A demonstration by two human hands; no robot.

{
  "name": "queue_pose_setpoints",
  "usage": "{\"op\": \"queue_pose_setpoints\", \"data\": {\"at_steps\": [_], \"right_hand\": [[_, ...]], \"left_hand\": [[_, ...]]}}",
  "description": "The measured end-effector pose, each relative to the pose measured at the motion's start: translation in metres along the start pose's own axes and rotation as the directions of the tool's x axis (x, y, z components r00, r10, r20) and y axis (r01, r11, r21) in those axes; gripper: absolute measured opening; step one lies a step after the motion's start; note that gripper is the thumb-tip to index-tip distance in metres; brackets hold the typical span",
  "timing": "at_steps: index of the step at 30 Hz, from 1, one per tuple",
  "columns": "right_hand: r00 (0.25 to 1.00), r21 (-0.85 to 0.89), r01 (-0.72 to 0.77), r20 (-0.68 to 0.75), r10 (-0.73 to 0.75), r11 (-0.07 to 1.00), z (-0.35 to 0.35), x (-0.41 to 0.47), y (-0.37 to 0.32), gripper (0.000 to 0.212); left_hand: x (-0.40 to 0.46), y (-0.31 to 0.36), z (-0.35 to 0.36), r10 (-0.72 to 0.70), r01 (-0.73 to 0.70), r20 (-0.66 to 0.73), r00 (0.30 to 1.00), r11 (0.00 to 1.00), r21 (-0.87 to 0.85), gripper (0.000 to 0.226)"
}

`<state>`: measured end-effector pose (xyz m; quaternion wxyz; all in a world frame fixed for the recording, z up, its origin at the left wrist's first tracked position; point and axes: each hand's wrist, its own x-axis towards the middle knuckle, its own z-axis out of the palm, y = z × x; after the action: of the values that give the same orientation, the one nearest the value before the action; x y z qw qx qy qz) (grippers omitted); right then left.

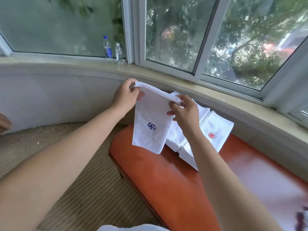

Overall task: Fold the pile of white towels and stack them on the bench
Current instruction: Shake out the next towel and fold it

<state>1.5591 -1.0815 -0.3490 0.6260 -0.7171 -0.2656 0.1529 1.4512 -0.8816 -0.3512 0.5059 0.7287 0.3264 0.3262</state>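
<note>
A small white towel (152, 124) with a blue embroidered flower hangs folded in the air above the left end of the orange bench (175, 185). My left hand (126, 95) pinches its top left corner and my right hand (185, 110) pinches its top right corner. Behind it, on the bench, lies a stack of white towels (215, 129); the top one bears a red flower. My right forearm hides part of that stack.
Two plastic water bottles (107, 47) stand on the stone window sill (166, 77) behind the bench. Striped carpet (83, 189) covers the floor to the left. More white cloth (133, 228) shows at the bottom edge. Another person's hand (4, 123) shows at the far left.
</note>
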Motion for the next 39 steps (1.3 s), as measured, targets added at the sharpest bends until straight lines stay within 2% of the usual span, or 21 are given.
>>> {"op": "queue_pose_setpoints", "data": {"at_steps": [7, 12, 16, 24, 29, 36, 39], "right_hand": [[0.999, 0.034, 0.035, -0.031, -0.034, 0.999, 0.018, 0.055, -0.012, 0.009], [0.997, 0.029, 0.033, -0.068, -0.031, 0.999, 0.025, 0.097, -0.007, 0.010], [0.991, 0.019, 0.006, -0.134, -0.003, 1.000, 0.030, 0.137, 0.005, 0.009], [0.954, -0.015, -0.155, -0.263, 0.146, 0.988, 0.041, 0.230, 0.058, 0.014], [0.908, -0.045, -0.271, -0.342, 0.240, 0.962, 0.040, 0.282, 0.100, 0.015], [0.839, -0.041, -0.399, -0.420, 0.346, 0.916, 0.038, 0.345, 0.157, 0.014], [0.816, -0.015, -0.413, -0.450, 0.362, 0.911, 0.037, 0.370, 0.184, 0.031]], "left_hand": [[0.061, 0.014, 0.005, 0.101, -0.102, -0.045, 0.994, 0.994, -0.027, 0.015], [0.106, 0.017, 0.016, 0.161, -0.161, -0.009, 0.987, 0.985, -0.065, 0.017], [0.149, 0.008, 0.035, 0.160, -0.155, 0.045, 0.986, 0.982, -0.106, 0.016], [0.257, -0.044, 0.100, 0.016, 0.000, 0.229, 0.973, 0.998, -0.069, 0.015], [0.320, -0.084, 0.152, -0.083, 0.093, 0.375, 0.923, 0.996, -0.008, 0.018], [0.383, -0.134, 0.210, -0.152, 0.140, 0.475, 0.867, 0.988, 0.062, 0.020], [0.401, -0.156, 0.230, -0.169, 0.127, 0.522, 0.836, 0.985, 0.114, 0.024]]}}
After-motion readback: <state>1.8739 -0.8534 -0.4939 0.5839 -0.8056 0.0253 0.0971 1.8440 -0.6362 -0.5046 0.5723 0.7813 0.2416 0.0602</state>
